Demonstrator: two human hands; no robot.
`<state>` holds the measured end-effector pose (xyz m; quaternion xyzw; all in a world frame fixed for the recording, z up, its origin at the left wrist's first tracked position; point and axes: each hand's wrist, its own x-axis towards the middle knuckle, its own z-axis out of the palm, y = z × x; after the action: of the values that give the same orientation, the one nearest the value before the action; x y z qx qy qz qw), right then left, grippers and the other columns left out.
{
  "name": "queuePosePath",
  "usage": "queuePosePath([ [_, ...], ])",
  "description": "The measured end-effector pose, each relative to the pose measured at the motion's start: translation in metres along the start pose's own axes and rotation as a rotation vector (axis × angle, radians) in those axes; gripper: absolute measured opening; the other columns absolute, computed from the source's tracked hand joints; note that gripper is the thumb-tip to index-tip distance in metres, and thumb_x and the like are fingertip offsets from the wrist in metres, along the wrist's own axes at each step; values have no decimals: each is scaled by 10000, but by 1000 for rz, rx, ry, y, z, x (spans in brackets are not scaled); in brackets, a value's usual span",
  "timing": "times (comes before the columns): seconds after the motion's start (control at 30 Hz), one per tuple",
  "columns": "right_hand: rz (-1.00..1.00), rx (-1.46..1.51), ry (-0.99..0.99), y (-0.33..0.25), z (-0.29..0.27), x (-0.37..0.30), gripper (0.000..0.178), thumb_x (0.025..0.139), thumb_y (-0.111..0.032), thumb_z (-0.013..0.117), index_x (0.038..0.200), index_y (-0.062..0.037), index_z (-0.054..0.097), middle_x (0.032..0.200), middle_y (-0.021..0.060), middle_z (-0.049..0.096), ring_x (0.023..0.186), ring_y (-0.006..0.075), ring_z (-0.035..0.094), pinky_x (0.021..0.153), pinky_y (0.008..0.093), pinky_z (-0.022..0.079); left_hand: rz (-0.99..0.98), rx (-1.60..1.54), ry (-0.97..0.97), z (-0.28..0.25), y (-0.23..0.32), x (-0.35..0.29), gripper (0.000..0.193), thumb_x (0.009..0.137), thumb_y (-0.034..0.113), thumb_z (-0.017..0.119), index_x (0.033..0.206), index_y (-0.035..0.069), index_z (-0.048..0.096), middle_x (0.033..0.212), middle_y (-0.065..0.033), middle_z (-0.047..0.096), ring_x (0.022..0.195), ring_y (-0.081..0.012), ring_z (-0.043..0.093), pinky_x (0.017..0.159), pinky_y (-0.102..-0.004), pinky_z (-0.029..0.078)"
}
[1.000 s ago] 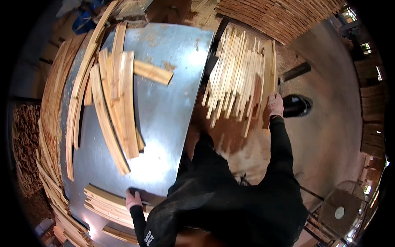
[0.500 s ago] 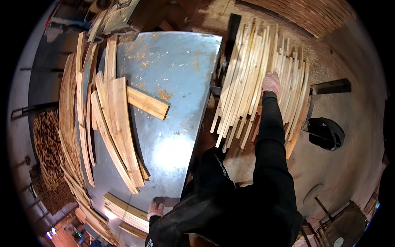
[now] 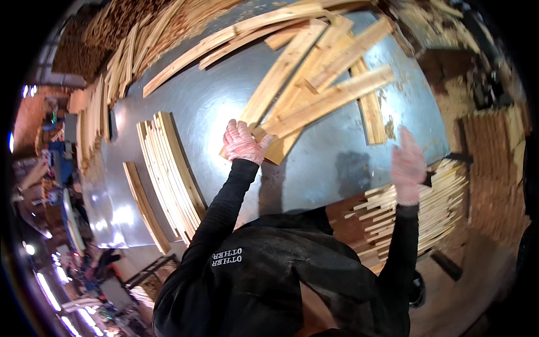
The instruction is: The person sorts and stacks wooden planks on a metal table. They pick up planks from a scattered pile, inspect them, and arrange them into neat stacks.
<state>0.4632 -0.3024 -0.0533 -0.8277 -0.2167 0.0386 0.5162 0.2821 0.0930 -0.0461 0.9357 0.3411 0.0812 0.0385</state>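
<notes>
My left hand (image 3: 245, 143), in a pale pinkish glove, lies palm down over the near ends of several wooden boards on the metal table. Its fingers are apart, with the thumb beside the end of a light plank (image 3: 331, 102). Under the hand runs another long board (image 3: 283, 73), slanting away to the right. My right hand (image 3: 409, 165), gloved alike and blurred by motion, hovers by the table's right edge with its fingers stretched out and nothing seen in them. Below it lies a stack of thin wooden strips (image 3: 432, 205). A short board (image 3: 370, 115) rests to its left.
The shiny metal table (image 3: 314, 180) carries a row of narrow boards (image 3: 168, 168) and a single strip (image 3: 145, 205) on the left. Long curved-looking boards (image 3: 236, 36) lie along its far side. More stacked wood (image 3: 491, 168) stands at the right.
My view has swung left, toward the table. My right hand has left the strip stack and is above the table's edge. My left hand has moved from the table's near side onto the boards.
</notes>
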Motion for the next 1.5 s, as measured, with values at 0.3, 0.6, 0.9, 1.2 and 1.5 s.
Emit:
queuePosePath([
  [0.3,-214,-1178,-760,-125,188,163,658,859,-320,607,1427,-64,395,1261,208,584,1173,362,565,1007,456,440,-352,-529,-256,-39,-171,1,668,759,370,771,1227,-7,478,1110,-207,592,1018,-351,594,899,-441,474],
  [0.6,23,-345,-1234,-314,374,224,681,908,-603,527,1261,-23,574,1243,220,598,1143,375,570,951,419,457,-379,-1555,-542,-14,-124,-3,417,868,201,712,1228,33,589,1040,-55,666,909,-112,612,801,-271,500],
  [0.9,-515,-1106,-817,-218,490,437,986,705,-489,728,1502,-100,300,1340,250,533,1221,371,548,1025,423,434,-876,-1405,-469,-34,-202,-5,374,884,226,693,1178,8,616,996,-62,691,882,-133,628,813,-322,520],
  [1.2,-385,-1026,-1092,-224,437,338,597,814,-458,660,1275,-81,612,1169,192,658,1152,339,586,1004,390,452,-984,-1931,-247,-25,-165,-23,370,889,227,677,1161,-14,609,1008,-82,692,901,-163,647,846,-302,515],
  [1.5,-1101,-214,-772,-195,354,194,362,900,-321,680,1108,-27,655,953,152,674,951,249,656,803,370,533,-938,-1957,-93,7,-161,-13,414,944,352,635,1156,1,578,1008,-81,666,907,-168,633,859,-319,518],
])
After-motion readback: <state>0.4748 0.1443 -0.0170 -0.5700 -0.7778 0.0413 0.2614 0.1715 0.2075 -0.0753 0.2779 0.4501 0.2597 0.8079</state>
